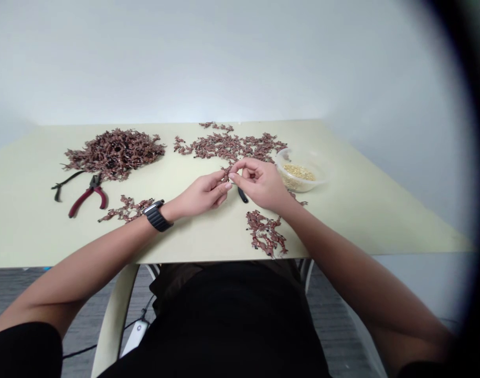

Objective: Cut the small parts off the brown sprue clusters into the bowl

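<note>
My left hand (202, 194) and my right hand (259, 184) meet above the middle of the table. The left fingertips pinch a small strip of brown moulded pieces (225, 176). A small black-handled tool (243, 195) pokes out below the right fingers, its thin metal end reaching toward that strip. Its exact grip is partly hidden by my fingers. A loose brown cluster (265, 233) lies just below my right wrist, and a larger spread of brown pieces (227, 147) lies beyond my hands.
A big heap of brown pieces (116, 155), red-handled pliers (89, 194) and a black-handled tool (66, 184) lie at the left of the pale table (208, 239). A clear bowl (302, 152) holds small yellowish bits at the right. A black watch (157, 215) circles my left wrist.
</note>
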`<action>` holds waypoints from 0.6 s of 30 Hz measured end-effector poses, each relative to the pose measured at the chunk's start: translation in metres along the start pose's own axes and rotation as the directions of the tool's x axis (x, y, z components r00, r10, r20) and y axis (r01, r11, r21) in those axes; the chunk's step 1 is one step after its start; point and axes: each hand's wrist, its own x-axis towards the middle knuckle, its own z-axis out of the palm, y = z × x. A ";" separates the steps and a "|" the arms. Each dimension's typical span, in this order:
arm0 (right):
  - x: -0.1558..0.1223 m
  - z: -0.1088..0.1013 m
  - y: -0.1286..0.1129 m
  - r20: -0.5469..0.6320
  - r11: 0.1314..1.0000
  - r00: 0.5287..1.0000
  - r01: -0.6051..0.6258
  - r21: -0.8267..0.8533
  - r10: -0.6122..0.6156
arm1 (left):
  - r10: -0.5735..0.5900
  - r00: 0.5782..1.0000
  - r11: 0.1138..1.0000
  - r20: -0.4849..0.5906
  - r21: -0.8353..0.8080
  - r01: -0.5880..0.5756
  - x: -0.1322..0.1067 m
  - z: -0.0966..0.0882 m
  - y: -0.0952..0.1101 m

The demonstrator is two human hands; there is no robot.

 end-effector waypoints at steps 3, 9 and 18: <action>-0.002 0.001 -0.002 -0.003 0.991 0.998 0.064 -0.117 -0.064 | 0.025 0.999 0.997 -0.021 0.078 -0.024 0.000 0.001 -0.002; -0.001 0.014 0.000 0.076 0.900 0.959 -0.284 0.331 0.275 | 0.217 0.968 0.792 -0.127 0.603 -0.099 0.001 -0.002 -0.013; 0.002 0.014 0.011 0.107 0.869 0.952 -0.305 0.390 0.286 | 0.050 0.995 0.978 -0.090 0.207 -0.031 0.001 0.001 -0.006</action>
